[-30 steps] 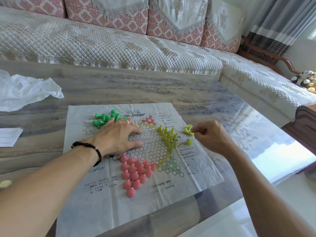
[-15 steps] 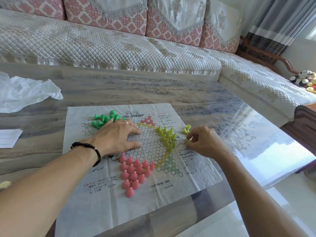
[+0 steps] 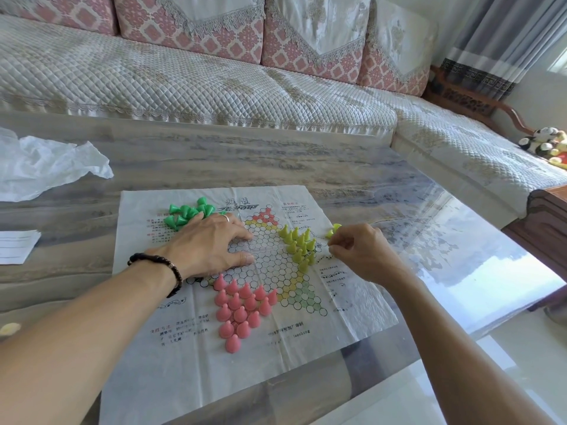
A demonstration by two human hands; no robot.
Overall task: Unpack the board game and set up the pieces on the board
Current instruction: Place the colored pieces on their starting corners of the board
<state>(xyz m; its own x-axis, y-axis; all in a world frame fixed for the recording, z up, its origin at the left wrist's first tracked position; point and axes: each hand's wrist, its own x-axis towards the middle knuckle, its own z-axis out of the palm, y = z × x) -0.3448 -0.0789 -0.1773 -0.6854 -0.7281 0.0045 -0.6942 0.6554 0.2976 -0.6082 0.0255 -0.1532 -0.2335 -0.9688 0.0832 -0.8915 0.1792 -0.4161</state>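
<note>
A paper board (image 3: 196,357) printed with a star of circles lies flat on the table. My left hand (image 3: 211,243) rests flat on its left half, fingers straight. Several pink cone pieces (image 3: 239,311) stand in the near point of the star. Yellow-green pieces (image 3: 299,245) stand in the right point, and a heap of green pieces (image 3: 188,213) lies just beyond my left hand. My right hand (image 3: 362,253) hovers at the right of the yellow-green group with fingers curled and fingertips pinched on a small yellow-green piece, which is mostly hidden. One loose yellow-green piece (image 3: 334,230) lies beside its knuckles.
A crumpled white plastic bag (image 3: 46,167) and a lined paper slip (image 3: 15,250) lie at the table's left. The glossy table (image 3: 337,167) ends close at the right and front. A quilted sofa (image 3: 184,81) runs behind it, with plush toys (image 3: 546,142) at far right.
My right hand dropped from the upper loose yellow-green pieces onto the lower one, then shifted slightly left toward the group. Fewer loose pieces show. My left hand stayed put.
</note>
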